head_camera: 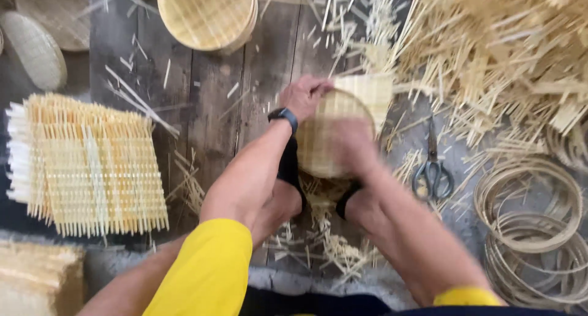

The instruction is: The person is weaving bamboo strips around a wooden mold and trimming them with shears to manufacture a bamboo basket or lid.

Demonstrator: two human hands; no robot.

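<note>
Bamboo woven mat [324, 135], round-edged and pale, sits between both hands above the plank floor [208, 107], near the person's feet. Left hand [303, 95] closes its grip on the mat's upper left rim; right hand [352, 144], blurred, closes its grip on the lower right edge. Scissors [432, 169] lie just right. Stacked square mats [92, 163] lie well left; bamboo hoops [533, 224] right.

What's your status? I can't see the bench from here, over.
Left hand grips far rim of round woven bamboo tray. Right hand, blurred, on its near side. Scissors lie to the right, apart; bamboo offcuts all around.
</note>
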